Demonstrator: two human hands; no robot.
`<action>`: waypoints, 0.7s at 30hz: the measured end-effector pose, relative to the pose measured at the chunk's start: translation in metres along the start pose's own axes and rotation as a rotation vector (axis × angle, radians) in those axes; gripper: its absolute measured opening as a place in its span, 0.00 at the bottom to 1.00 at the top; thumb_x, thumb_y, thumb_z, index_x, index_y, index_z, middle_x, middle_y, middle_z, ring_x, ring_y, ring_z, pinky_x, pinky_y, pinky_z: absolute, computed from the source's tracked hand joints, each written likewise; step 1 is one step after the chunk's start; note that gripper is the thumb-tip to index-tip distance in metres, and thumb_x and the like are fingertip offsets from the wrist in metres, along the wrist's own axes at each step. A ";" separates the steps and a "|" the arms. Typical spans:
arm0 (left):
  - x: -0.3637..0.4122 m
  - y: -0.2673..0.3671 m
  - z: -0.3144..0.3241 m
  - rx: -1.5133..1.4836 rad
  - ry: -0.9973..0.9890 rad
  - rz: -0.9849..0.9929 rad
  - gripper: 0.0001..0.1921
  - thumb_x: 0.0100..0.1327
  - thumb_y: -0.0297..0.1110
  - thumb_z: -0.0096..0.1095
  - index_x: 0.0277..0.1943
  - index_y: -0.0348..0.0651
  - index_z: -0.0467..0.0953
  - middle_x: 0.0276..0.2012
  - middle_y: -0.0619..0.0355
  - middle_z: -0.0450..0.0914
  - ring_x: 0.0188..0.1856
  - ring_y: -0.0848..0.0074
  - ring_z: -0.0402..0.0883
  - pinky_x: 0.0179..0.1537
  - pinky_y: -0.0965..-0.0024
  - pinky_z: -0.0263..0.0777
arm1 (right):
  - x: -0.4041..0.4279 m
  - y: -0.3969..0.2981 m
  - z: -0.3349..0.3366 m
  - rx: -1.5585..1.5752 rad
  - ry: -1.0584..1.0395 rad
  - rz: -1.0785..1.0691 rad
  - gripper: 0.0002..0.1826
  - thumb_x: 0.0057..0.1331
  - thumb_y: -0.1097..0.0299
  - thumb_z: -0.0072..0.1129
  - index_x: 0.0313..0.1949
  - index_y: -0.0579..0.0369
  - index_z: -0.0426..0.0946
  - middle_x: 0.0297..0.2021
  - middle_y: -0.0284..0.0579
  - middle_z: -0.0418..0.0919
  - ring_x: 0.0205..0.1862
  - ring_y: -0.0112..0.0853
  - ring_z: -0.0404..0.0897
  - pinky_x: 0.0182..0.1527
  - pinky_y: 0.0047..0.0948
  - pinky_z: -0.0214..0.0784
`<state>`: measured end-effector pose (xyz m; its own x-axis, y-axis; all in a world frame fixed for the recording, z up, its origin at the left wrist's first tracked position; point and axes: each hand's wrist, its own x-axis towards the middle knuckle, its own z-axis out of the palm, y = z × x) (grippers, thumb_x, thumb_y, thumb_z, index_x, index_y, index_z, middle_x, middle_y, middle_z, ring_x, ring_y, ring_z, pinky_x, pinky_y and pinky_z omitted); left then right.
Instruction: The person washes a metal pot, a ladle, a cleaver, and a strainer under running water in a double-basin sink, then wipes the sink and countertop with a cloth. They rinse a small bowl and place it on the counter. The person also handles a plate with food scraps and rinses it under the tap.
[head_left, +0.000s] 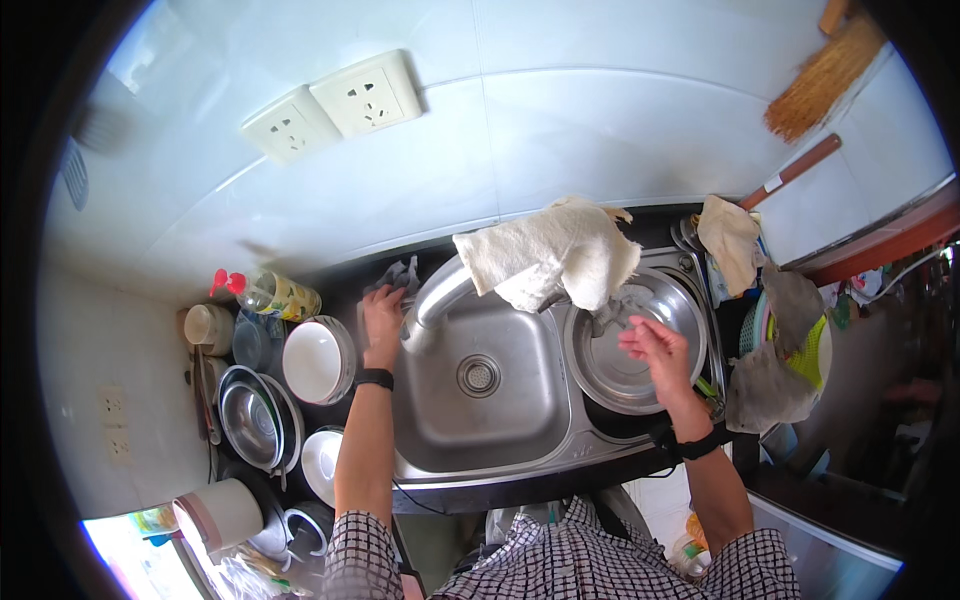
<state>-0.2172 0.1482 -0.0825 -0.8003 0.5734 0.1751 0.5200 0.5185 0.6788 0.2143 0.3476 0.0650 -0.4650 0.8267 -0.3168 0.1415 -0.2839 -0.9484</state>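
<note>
My left hand (381, 326) reaches behind the left edge of the steel sink (495, 375), beside the curved faucet (442, 292). Its fingers are on a crumpled dark grey cloth (401, 276), mostly hidden under them. Over a round stainless steel basin (630, 390), which stands over the right side of the sink, I hold my right hand (661, 358) with loosely bent fingers and nothing visible in them. A clear or greyish patch, blurred, lies in the basin near its fingertips. A cream towel (551, 251) drapes over the faucet's spout and hides its end.
Stacked white bowls (319, 360), metal bowls (251, 426) and a bottle with a red cap (281, 295) crowd the left counter. Cloths hang at the right, one on a green and white basket (814, 360). Sockets (367, 94) sit on the tiled wall above a drain (478, 375).
</note>
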 end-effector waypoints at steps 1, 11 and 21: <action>-0.006 -0.008 -0.002 0.002 -0.028 0.073 0.13 0.53 0.31 0.64 0.43 0.41 0.85 0.49 0.48 0.81 0.54 0.52 0.74 0.55 0.58 0.71 | -0.008 0.003 0.006 -0.004 -0.017 -0.006 0.16 0.73 0.64 0.53 0.54 0.60 0.77 0.39 0.47 0.85 0.38 0.28 0.84 0.40 0.22 0.73; -0.146 0.075 0.001 -0.742 -0.363 -0.752 0.08 0.64 0.31 0.64 0.41 0.36 0.82 0.35 0.56 0.84 0.32 0.72 0.83 0.31 0.71 0.74 | -0.095 0.039 0.045 0.003 -0.189 0.116 0.16 0.73 0.67 0.52 0.55 0.64 0.75 0.40 0.45 0.85 0.39 0.26 0.83 0.42 0.22 0.74; -0.213 0.126 -0.066 -0.501 -0.374 -0.413 0.13 0.63 0.32 0.67 0.45 0.29 0.82 0.35 0.57 0.85 0.37 0.81 0.79 0.41 0.78 0.71 | -0.155 0.094 0.082 -0.097 -0.273 0.142 0.16 0.69 0.67 0.59 0.52 0.63 0.77 0.42 0.47 0.85 0.43 0.29 0.83 0.47 0.26 0.75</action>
<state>-0.0011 0.0493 0.0127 -0.6994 0.6188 -0.3577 -0.0703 0.4384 0.8960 0.2277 0.1532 0.0257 -0.6503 0.6174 -0.4427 0.2984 -0.3283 -0.8962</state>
